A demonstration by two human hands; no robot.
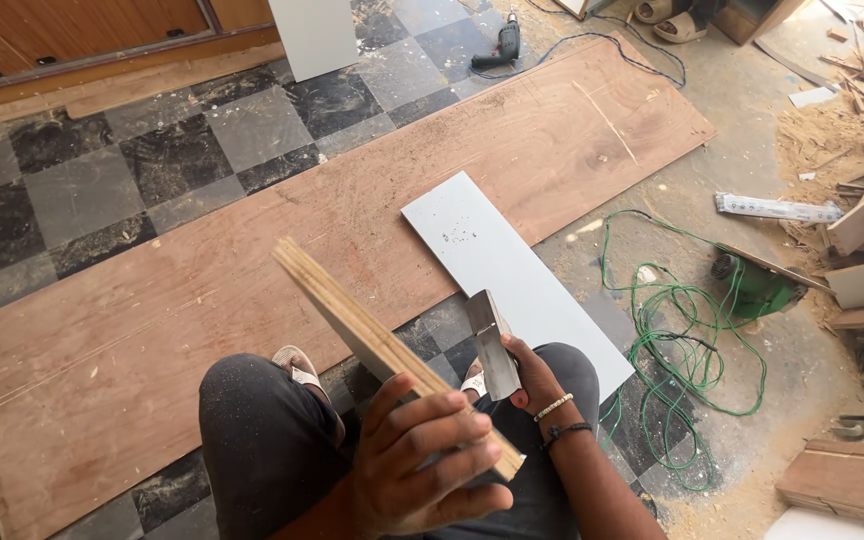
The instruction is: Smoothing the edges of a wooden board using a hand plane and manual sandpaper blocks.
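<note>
Now: 2 hands, left hand [422, 462] gripping 1 plywood strip [382, 345], right hand [527, 385] clasping 1 grey block [492, 345].

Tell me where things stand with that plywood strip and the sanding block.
Already cut: the plywood strip, held edge-up in the left hand. In hand: the right hand grips a small grey block just beside the strip, not clearly touching it. The white panel and large plywood sheet lie on the floor untouched. How much of the strip's edge is finished cannot be told.
</note>
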